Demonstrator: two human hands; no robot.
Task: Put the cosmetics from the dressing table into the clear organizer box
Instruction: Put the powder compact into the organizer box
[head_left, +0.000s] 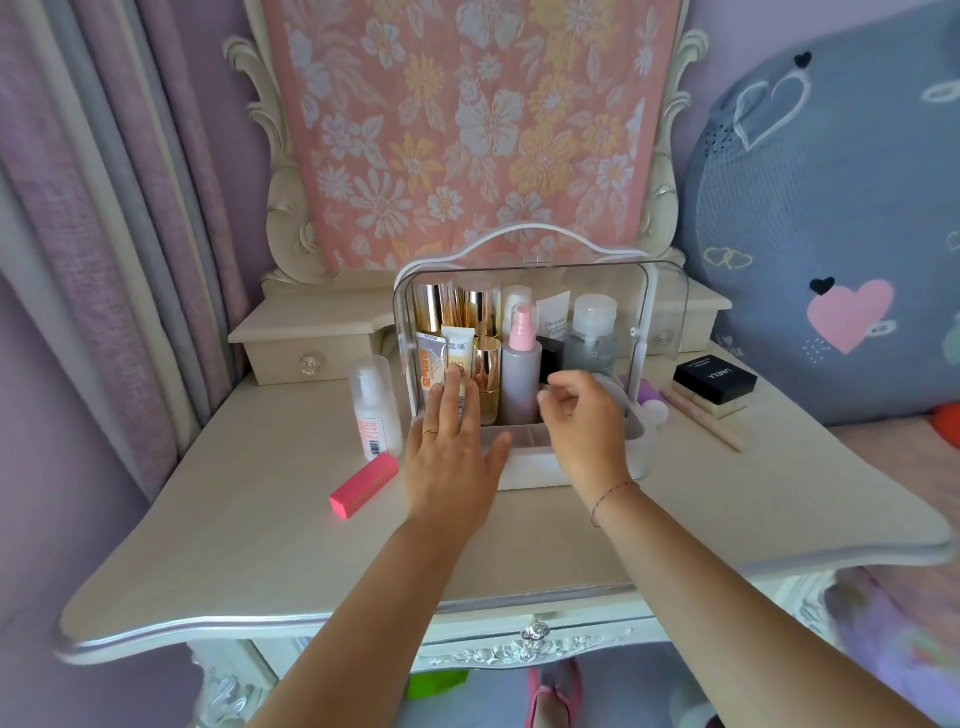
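Note:
The clear organizer box (665, 312) stands at the back middle of the dressing table (260, 519), its front lid raised. Inside it stand gold bottles, two tubes, a pink-capped spray bottle (521, 364) and a grey bottle (592, 338). My left hand (452, 447) lies flat with spread fingers against the box's front left, touching the tubes. My right hand (584, 421) hovers in the box opening with fingers loosely curled and nothing visible in them. On the table outside the box are a white pump bottle (375, 410), a pink lipstick box (363, 484) and a black box (715, 378).
Two thin pink pencils (701, 418) and a purple sponge (807, 391) lie right of the organizer. A floral cloth (467, 130) covers the mirror behind. Curtains hang at the left. A grey heart-print pillow (831, 234) sits at the right.

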